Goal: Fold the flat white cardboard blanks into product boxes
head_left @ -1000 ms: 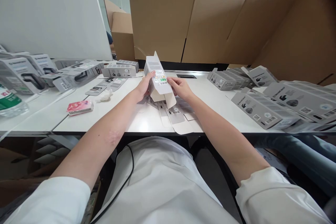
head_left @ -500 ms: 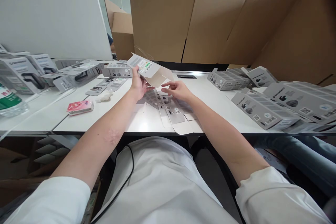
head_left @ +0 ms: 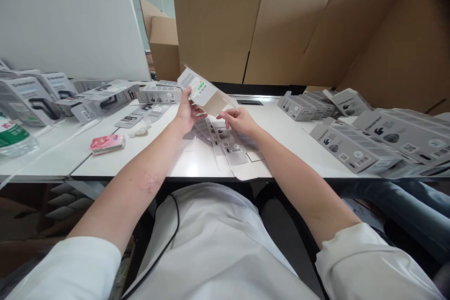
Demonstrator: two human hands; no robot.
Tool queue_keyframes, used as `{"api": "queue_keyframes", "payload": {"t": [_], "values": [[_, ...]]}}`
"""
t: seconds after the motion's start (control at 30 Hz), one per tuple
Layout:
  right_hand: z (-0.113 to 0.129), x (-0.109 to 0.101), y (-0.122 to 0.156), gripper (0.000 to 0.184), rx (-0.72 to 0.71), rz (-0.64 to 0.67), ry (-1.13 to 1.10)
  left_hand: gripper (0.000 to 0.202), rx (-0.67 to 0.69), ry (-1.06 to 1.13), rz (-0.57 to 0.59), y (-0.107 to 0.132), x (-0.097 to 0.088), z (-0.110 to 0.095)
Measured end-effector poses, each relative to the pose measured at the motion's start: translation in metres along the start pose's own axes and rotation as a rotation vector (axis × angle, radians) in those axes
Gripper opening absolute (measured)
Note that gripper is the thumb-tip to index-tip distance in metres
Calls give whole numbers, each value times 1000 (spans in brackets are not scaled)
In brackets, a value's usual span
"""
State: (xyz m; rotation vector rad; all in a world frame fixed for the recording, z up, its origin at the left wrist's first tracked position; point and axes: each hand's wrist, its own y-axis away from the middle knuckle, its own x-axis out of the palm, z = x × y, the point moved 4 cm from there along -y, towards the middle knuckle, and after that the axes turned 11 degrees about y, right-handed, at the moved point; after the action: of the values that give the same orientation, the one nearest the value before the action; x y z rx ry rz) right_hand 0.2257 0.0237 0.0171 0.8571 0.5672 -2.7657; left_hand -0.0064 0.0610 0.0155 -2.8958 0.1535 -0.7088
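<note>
Above the middle of the white table (head_left: 140, 154) I hold a flat-folded grey carton (head_left: 206, 93) with a label on it, tilted up to the left. My left hand (head_left: 186, 113) grips its left end, thumb on top. My right hand (head_left: 238, 119) pinches its lower right edge. Under my hands lies a fan of flat unfolded carton blanks (head_left: 228, 143).
Assembled grey product boxes (head_left: 105, 98) lie at the left, more grey boxes (head_left: 355, 147) at the right. A pink packet (head_left: 107, 143) and a crumpled tissue (head_left: 140, 128) sit left of my arm. Large brown cardboard sheets (head_left: 281, 23) stand behind. A bottle (head_left: 12, 136) is at far left.
The carton went from upright between both hands to tilted flat and raised leftward. My right hand let go briefly, then took its lower right edge again.
</note>
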Motion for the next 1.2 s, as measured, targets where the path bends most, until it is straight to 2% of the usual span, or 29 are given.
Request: {"api": "queue_keyframes", "payload": {"t": [0.23, 0.43, 0.6, 0.77, 1.0, 1.2], "values": [[-3, -2, -2, 72, 13, -5, 30, 91, -29, -52, 155, 13, 14, -4], [-8, 0, -7, 84, -14, 16, 23, 83, -53, -48, 210, 16, 17, -4], [-13, 1, -5, 74, -22, -15, 28, 79, -86, -50, 256, 20, 20, -3], [-16, 0, -3, 71, -29, -7, 34, 79, -84, -68, 266, 19, 20, -2], [-15, 1, -4, 77, -36, -4, 26, 76, -96, -47, 260, 16, 18, 0], [-16, 1, -5, 73, 7, 1, 25, 76, -93, -62, 261, 19, 20, -2]]}}
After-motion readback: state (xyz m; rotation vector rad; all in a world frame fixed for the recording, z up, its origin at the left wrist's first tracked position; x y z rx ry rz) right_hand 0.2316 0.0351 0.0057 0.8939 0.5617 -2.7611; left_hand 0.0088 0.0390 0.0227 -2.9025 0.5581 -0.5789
